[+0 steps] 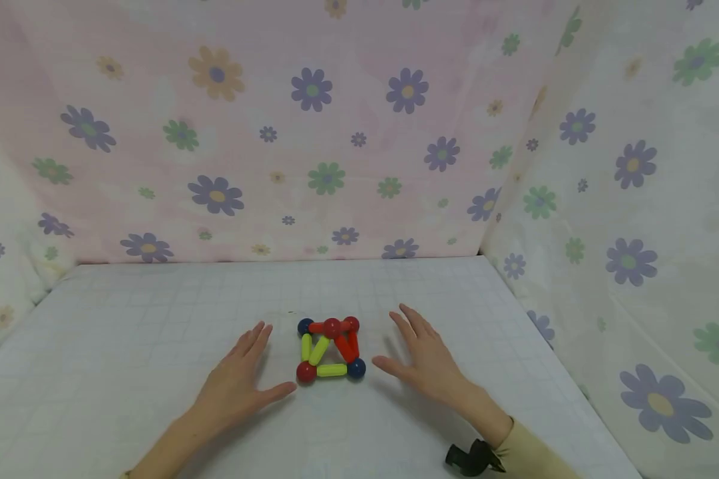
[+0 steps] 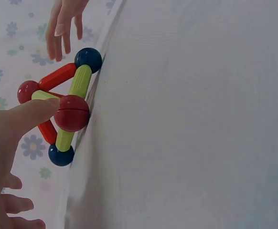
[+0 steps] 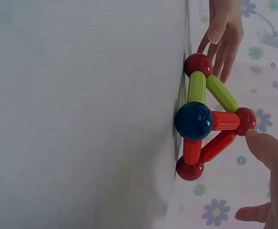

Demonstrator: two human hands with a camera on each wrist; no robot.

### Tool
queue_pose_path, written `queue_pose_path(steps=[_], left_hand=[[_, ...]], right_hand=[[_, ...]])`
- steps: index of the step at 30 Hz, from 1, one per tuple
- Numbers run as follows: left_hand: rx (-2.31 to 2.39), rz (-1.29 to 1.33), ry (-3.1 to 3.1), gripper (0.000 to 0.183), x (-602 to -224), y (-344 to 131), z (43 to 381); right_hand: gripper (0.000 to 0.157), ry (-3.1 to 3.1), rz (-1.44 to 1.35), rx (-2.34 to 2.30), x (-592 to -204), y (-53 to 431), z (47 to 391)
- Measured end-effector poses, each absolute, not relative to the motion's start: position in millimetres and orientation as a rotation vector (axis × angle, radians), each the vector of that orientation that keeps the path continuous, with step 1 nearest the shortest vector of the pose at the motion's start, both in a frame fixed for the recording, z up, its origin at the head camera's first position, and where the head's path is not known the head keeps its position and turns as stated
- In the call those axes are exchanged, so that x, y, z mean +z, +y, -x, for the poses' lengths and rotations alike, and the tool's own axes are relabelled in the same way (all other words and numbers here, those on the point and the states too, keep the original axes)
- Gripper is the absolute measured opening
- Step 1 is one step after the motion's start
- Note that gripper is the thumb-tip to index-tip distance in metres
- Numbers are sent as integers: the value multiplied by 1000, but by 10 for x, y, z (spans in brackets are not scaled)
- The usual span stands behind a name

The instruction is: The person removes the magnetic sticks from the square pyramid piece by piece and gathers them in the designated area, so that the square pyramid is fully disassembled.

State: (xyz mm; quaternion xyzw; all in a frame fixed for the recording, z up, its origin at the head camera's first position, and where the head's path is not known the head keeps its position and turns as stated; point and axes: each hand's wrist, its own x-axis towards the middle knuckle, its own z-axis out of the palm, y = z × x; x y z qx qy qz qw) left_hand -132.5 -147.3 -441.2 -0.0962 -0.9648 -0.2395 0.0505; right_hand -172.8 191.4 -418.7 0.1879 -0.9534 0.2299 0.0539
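A small pyramid-like frame of balls and rods (image 1: pixel 332 370) stands on the table between both hands. Its balls are red and dark blue, its rods yellow-green and red. One red ball (image 1: pixel 332 328) forms the raised top. My left hand (image 1: pixel 230 382) is to its left, fingers spread, thumb tip close to the near-left red ball (image 1: pixel 306 372). In the left wrist view that thumb (image 2: pixel 34 114) overlaps the frame; contact cannot be told. To the right, my right hand (image 1: pixel 431 366) is held apart from the near-right blue ball (image 1: pixel 356 368), its fingers extended. Neither hand holds anything.
A white, faintly gridded cloth covers the table (image 1: pixel 156 313). Flower-patterned curtains (image 1: pixel 359 199) hang behind and at both sides. Near the right sleeve (image 1: pixel 533 452) is a black strap-like object (image 1: pixel 473 458) at the wrist.
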Motion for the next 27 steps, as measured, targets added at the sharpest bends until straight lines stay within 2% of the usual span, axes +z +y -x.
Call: queue_pose_path(steps=[8, 20, 27], left_hand=[[-1156, 213, -2972, 108, -4400, -1346, 1392], [-1358, 359, -2936, 109, -4459, -1193, 1520], [-1447, 376, -2907, 110, -4532, -1172, 1614]], right_hand=[[71, -2836, -587, 1016, -4232, 1730, 1753], [49, -2598, -817, 1373, -4293, 1454, 1897], [41, -2558, -820, 1442, -4274, 1305, 1944]])
